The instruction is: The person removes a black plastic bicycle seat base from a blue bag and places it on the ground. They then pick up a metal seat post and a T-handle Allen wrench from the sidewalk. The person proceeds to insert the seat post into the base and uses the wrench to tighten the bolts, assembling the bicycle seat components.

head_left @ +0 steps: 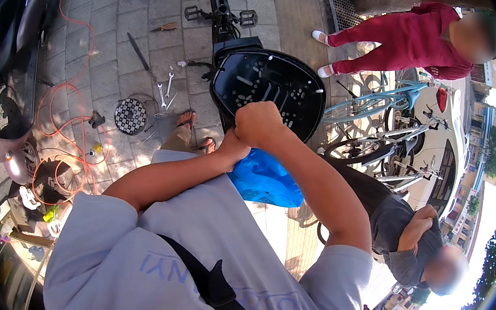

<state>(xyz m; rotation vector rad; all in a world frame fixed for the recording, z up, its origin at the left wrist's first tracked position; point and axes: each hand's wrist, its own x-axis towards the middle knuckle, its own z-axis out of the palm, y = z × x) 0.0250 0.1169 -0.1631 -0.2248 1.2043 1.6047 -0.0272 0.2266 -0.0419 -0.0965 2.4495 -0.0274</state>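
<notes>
Black oval shell [241, 81], just beyond my fingers; right hand [262, 124] nearer.
It lies ahead of both hands, slotted hollow face in view, beside the bicycle's pedals and frame; its long axis runs mostly left to right, slanting down a little at the right; crumpled blue plastic [266, 181] hangs on the near side, between the shell and my body; my right fingers are curled into a fist overlapping the shell's near edge (whether they hold anything, I cannot tell); my left hand [234, 149] sits against it, lower and to the left, its fingers too covered to judge; bluish lettering [218, 283] crosses my shirt, inverted from here and partly cut by a black strap; I make out no label on the shell.
</notes>
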